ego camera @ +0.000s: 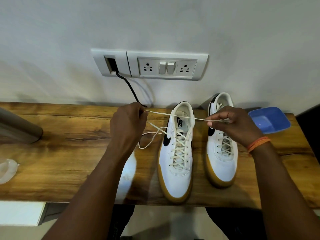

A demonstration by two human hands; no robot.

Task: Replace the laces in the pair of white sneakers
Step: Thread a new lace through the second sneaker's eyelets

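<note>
You are working over the near edge of the long wood-grain table (69,144), with both forearms reaching in from below. Just past that edge, the two white leather sneakers with gum-coloured soles are sitting toes toward you: the left-hand sneaker (178,153) and the right-hand sneaker (223,158), side by side but apart, which is keeping each row of eyelets open to you. Both are showing cream lacing crossed up the front.

Above the shoes, your left hand (129,120) is closing its fingers around one end of a flat cream lace (181,117), and your right hand (232,123) is pinching the other end between thumb and fingers. You are holding the lace taut across the left-hand sneaker's opening, probably to straighten it or even its ends. More slack is looping on the table beside that shoe, below your left hand.

Further back, a blue plastic tray (270,121) is resting near the right end, and a white switch-and-socket panel (166,65) is sitting on the wall.
</note>
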